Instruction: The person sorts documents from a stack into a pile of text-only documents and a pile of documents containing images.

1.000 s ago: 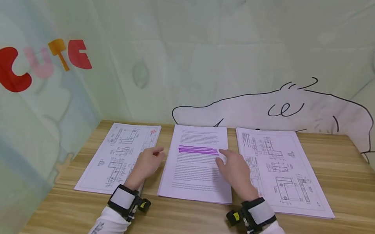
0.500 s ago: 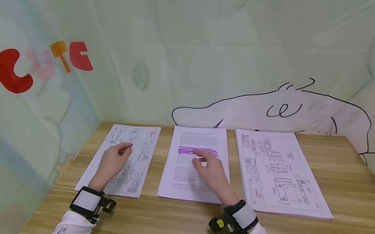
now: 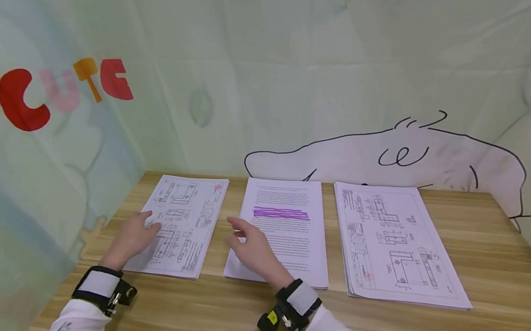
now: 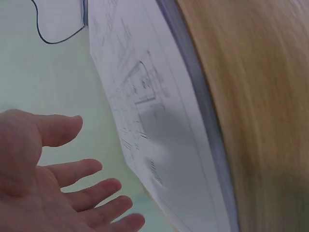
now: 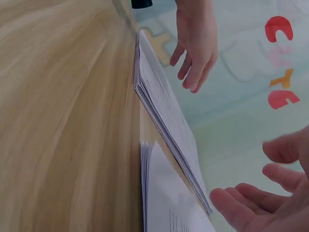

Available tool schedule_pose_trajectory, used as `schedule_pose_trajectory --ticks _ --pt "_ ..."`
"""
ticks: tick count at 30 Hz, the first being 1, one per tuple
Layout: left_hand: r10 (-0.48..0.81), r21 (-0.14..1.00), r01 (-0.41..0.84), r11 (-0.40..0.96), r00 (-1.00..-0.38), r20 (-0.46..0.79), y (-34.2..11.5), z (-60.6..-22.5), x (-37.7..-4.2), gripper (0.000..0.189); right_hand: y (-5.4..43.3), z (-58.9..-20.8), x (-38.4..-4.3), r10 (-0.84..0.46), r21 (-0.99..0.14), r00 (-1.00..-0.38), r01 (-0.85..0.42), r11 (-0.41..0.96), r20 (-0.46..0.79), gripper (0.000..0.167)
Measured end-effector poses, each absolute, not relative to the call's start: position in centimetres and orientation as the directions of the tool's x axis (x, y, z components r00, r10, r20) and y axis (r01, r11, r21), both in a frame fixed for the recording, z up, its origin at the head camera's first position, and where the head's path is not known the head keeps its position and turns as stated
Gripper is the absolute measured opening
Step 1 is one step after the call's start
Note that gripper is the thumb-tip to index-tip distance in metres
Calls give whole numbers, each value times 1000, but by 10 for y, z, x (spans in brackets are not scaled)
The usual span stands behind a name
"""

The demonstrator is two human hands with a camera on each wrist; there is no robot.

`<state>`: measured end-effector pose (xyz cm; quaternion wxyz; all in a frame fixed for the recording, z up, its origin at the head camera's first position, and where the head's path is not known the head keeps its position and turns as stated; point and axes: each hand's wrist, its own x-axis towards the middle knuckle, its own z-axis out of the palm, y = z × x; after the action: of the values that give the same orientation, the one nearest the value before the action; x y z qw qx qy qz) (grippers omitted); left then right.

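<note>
Three stacks of paper lie side by side on a wooden table. The left stack (image 3: 202, 207) shows technical drawings. On the middle stack (image 3: 286, 196) is printed text with a purple scribbled band (image 3: 281, 213). More drawings cover the right stack (image 3: 402, 239). My left hand (image 3: 132, 235) hovers over the left stack's near-left edge, fingers loosely spread; in the left wrist view the hand (image 4: 63, 179) is apart from the paper and holds nothing. My right hand (image 3: 254, 248) is above the middle stack's left side, its fingers reaching left and holding nothing, as the right wrist view also shows.
The wooden table (image 3: 224, 322) runs in front of the stacks, with bare strips between them. A printed cloth backdrop (image 3: 208, 68) stands close behind and to the left. Each wrist wears a strapped camera, the right one (image 3: 270, 322) low over the table.
Both hands have moved left: the left from the left stack's right edge to its left edge, the right from the middle stack's right edge to its left side. The stacks stay in place.
</note>
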<state>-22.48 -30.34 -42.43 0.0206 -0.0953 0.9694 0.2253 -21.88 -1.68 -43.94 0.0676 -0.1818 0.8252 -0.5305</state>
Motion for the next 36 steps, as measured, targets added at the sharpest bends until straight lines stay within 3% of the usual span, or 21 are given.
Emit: schedule_pose_trajectory --ticks 7,13,18,24,36 --pt "-191 446 -258 857 -963 -190 -317 -434 -228 74 -36 -447 -221 -467 -939 -884 -170 300 11 53" --pt "-191 446 -284 849 -951 -242 -323 -439 -228 72 -45 -454 -222 -445 -970 -892 -31 239 -81 58" --pt "-186 436 -293 851 -944 -271 -321 -440 -225 74 -52 -458 -225 -458 -986 -876 107 127 -154 69" --pt "-173 407 -279 870 -945 -279 -315 -439 -223 77 -57 -459 -230 -492 -976 -850 218 -1 -189 70" --pt "-125 378 -221 899 -957 -263 -310 -447 -220 75 -61 -463 -237 -452 -956 -865 284 -77 -220 70"
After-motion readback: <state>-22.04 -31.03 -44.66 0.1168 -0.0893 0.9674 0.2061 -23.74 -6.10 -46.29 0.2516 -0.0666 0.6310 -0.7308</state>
